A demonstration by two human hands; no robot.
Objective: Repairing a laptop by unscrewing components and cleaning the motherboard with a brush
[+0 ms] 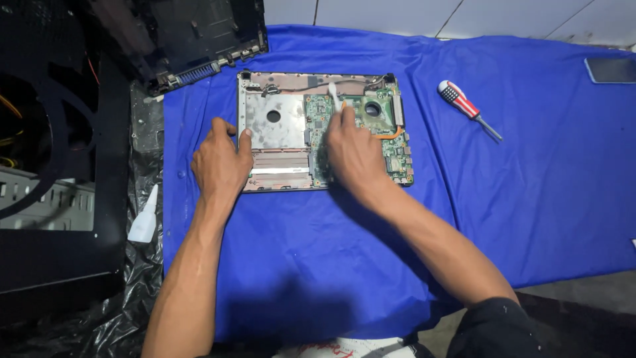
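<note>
An opened laptop base lies on a blue cloth, with a metal plate on its left half and a green circuit board on its right half. My left hand rests flat on the base's left edge, fingers apart, holding it down. My right hand lies over the circuit board and grips a thin white tool that points up toward the base's far edge.
A red, white and black screwdriver lies on the cloth to the right. A black laptop cover sits at the back left. A white squeeze bottle lies on black plastic at the left. A phone rests at the far right.
</note>
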